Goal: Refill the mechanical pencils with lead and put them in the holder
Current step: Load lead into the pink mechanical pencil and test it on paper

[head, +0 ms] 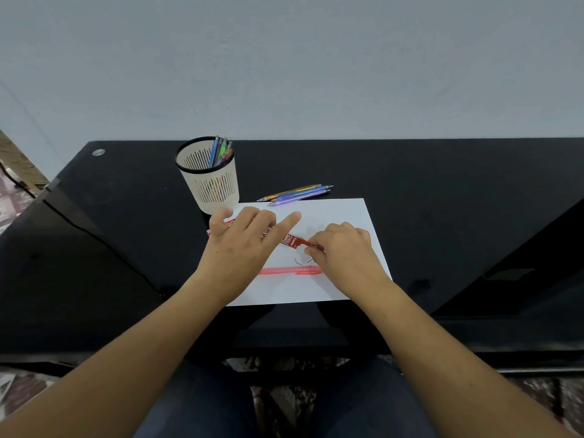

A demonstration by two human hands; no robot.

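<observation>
while half curled, hands [241, 245] [346, 252] round lead case [290, 240]

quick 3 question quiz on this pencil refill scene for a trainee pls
1. True or false: the pink mechanical pencil lies on the sheet of paper.
2. What does the left hand hold? A the pink mechanical pencil B the red 2B lead case C nothing
3. Fill in: the loose pencils beyond the paper lie on the black ___.
Key: 1 true; 2 B; 3 table
</observation>
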